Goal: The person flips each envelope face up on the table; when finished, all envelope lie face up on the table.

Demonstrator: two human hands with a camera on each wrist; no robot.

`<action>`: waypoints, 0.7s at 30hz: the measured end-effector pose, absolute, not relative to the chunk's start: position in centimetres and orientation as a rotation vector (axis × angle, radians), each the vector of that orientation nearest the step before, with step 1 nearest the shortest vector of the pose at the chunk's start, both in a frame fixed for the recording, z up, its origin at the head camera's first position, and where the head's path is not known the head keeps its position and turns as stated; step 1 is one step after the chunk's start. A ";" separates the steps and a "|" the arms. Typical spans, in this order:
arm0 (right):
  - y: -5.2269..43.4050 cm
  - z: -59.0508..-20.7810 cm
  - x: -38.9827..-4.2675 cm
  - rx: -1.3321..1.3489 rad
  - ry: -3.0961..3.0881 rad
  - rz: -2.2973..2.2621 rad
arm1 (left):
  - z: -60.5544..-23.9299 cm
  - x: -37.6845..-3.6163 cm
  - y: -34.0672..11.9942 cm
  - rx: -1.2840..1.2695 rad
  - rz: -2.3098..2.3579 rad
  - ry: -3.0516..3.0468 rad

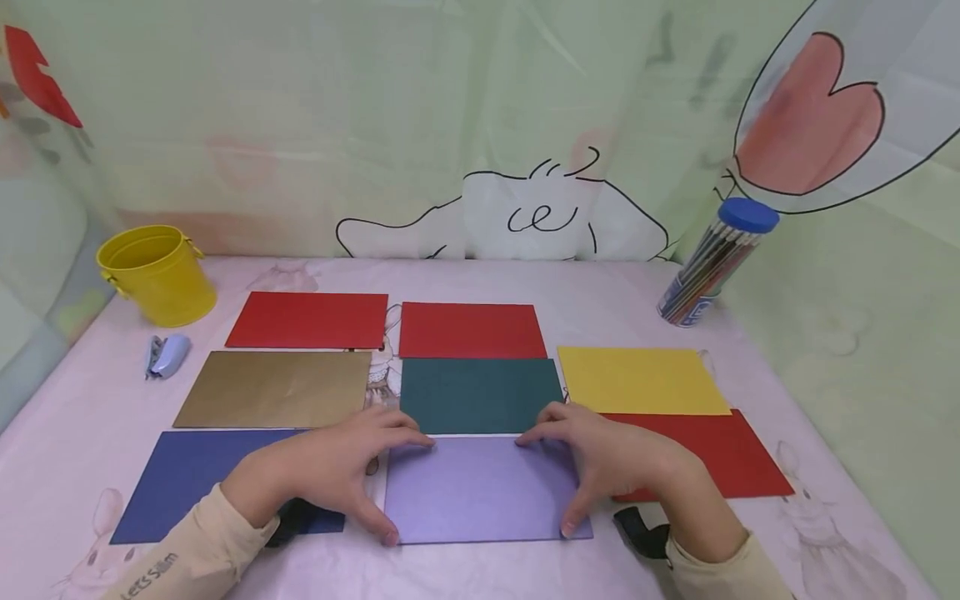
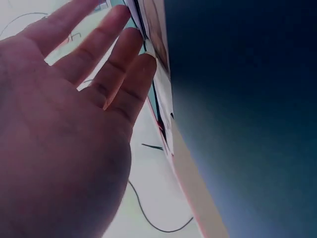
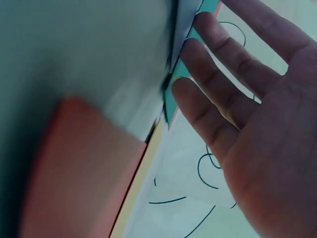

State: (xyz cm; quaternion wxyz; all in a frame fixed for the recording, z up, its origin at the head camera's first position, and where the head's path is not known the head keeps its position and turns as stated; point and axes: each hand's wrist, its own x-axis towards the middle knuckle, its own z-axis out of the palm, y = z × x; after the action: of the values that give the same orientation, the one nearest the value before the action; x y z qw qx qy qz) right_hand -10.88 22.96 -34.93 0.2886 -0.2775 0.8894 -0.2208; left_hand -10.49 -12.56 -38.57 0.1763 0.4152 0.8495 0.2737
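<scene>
The purple sheet [image 1: 483,489] lies flat between both hands. The left hand [image 1: 330,471] and right hand [image 1: 600,462] rest spread on its side edges, fingers nearly straight, gripping nothing. It looks thin, light and bendable; edges or corners seem the best hold.
</scene>
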 end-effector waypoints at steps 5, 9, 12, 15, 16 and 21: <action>22.6 -35.3 -10.6 -0.741 2.395 -0.545 | -38.7 -9.9 -12.3 1.203 0.706 2.446; 22.5 -35.7 -10.4 -0.768 2.432 -0.513 | -38.8 -9.8 -11.9 1.192 0.621 2.483; 22.4 -35.9 -10.3 -0.778 2.450 -0.498 | -38.9 -9.8 -11.6 1.187 0.593 2.503; 22.3 -36.0 -10.2 -0.767 2.447 -0.485 | -38.9 -9.6 -11.5 1.176 0.597 2.501; 22.3 -36.0 -10.1 -0.769 2.446 -0.480 | -38.9 -9.6 -11.5 1.175 0.594 2.503; 22.1 -36.0 -10.1 -0.812 2.455 -0.460 | -38.7 -9.4 -11.7 1.171 0.590 2.514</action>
State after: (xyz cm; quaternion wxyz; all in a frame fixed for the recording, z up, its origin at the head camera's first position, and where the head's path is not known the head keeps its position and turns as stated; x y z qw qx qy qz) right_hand -10.10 22.10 -35.96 0.2546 -0.2989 0.9040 -0.1693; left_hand -9.40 -11.68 -38.70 0.1524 0.4081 0.8763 0.2056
